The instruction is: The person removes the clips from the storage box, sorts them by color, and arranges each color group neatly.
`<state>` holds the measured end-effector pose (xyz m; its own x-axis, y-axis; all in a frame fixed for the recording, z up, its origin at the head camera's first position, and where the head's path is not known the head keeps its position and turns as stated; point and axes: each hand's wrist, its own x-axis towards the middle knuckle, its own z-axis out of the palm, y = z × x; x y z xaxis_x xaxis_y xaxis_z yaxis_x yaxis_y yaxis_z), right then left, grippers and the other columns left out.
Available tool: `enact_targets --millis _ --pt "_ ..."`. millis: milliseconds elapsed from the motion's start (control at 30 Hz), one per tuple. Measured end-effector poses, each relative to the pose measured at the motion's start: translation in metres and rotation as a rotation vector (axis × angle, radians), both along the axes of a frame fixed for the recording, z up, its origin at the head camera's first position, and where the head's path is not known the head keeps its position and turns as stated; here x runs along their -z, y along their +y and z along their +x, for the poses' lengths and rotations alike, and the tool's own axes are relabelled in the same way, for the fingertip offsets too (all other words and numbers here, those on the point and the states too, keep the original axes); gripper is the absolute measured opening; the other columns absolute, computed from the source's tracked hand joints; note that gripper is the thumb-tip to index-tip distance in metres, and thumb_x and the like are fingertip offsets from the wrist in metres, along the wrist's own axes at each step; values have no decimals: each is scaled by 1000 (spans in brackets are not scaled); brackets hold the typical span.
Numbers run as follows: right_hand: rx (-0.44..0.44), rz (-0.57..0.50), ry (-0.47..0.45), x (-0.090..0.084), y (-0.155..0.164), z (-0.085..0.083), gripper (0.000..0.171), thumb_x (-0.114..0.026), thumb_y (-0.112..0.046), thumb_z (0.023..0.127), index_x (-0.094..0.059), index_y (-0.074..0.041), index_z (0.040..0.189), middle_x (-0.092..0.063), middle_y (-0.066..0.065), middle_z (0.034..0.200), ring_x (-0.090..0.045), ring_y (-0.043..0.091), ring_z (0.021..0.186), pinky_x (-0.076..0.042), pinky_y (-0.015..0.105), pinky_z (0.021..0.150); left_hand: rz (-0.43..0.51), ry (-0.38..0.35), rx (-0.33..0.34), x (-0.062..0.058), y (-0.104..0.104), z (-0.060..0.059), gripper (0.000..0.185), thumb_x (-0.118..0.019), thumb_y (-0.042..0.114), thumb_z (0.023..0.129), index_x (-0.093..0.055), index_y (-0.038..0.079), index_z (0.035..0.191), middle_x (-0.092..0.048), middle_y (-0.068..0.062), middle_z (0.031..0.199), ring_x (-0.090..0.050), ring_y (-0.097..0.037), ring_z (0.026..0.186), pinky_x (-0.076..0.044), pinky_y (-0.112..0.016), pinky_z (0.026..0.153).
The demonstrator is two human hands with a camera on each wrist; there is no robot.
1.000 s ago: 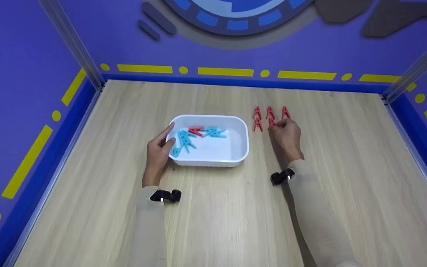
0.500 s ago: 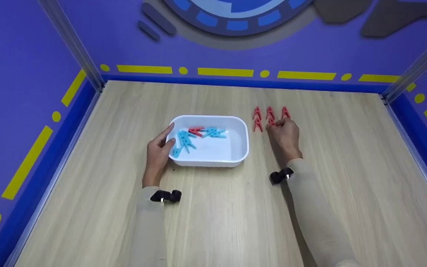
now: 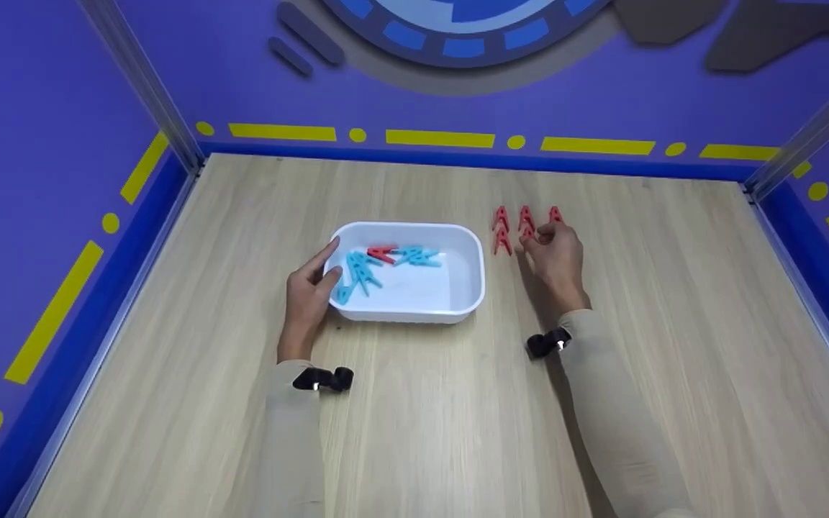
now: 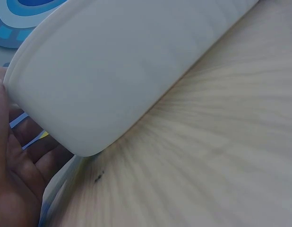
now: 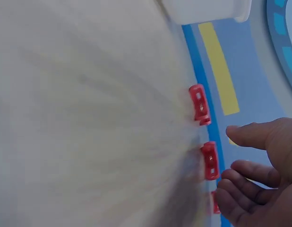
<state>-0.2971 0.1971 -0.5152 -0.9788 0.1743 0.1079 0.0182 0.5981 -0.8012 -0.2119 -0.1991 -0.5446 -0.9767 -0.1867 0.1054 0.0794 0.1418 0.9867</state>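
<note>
A white tray holds several blue clothespins and one red clothespin. My left hand rests against the tray's left rim with straight fingers; the left wrist view shows the palm beside the tray wall. Right of the tray, several red clothespins lie in rows on the table. My right hand hovers over the nearer row. In the right wrist view its fingers are loosely curled and hold nothing, just beside the red clothespins.
The wooden table is enclosed by purple walls with yellow markings. A metal post stands at the back left corner and another at the back right. The tray's corner shows far from the right hand.
My right hand has let go of the red clothespin it was pinching in the nearer row and lifted slightly. The left hand and tray have not moved.
</note>
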Motion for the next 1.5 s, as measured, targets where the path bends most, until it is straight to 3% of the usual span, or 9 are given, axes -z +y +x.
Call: enact_targets --millis 133,400,700,867,933,1200,1500 --pt "-51 2 98 -10 -8 4 33 -75 -13 100 -66 7 125 -64 20 118 -61 31 108 -53 41 89 8 -12 7 -5 1 2 50 -57 0 106 -56 14 154 -47 -1 162 -36 -17 154 -27 -33 126" --pt "-149 7 200 -29 -32 15 35 -73 -11 101 -65 2 133 -64 17 125 -61 31 114 -54 42 101 14 -38 20 -34 8 17 50 -57 0 106 -56 11 154 -47 -4 162 -35 -18 155 -27 -34 126" --pt "-309 29 367 -41 -67 24 35 -78 -7 97 -68 4 129 -68 19 124 -66 32 112 -57 43 100 21 -6 20 -32 7 15 50 -57 -3 105 -56 8 153 -49 -6 161 -35 -22 155 -26 -34 127" --pt "-401 36 410 -43 -89 29 33 -79 -6 96 -70 2 126 -69 17 121 -68 30 110 -58 41 98 35 4 21 -33 7 15 50 -57 -4 103 -57 6 152 -50 -8 160 -35 -24 155 -27 -34 126" --pt "-437 45 414 -43 -98 30 32 -79 -6 96 -70 2 126 -69 16 120 -68 29 109 -59 41 97 32 -8 18 -31 7 14 50 -57 -3 103 -56 7 152 -49 -7 161 -35 -22 155 -27 -34 126" --pt "-603 56 367 -36 -127 32 30 -78 -6 97 -70 1 125 -68 19 119 -68 37 109 -59 47 97 18 -25 8 -6 -1 1 51 -57 -1 105 -56 13 154 -47 0 162 -36 -16 154 -27 -33 126" --pt "-691 67 215 -25 -155 27 32 -77 -7 98 -69 5 127 -67 22 121 -67 37 111 -57 45 101 -11 8 7 -2 -1 2 49 -61 6 105 -60 23 152 -51 5 159 -39 -11 152 -30 -33 125"
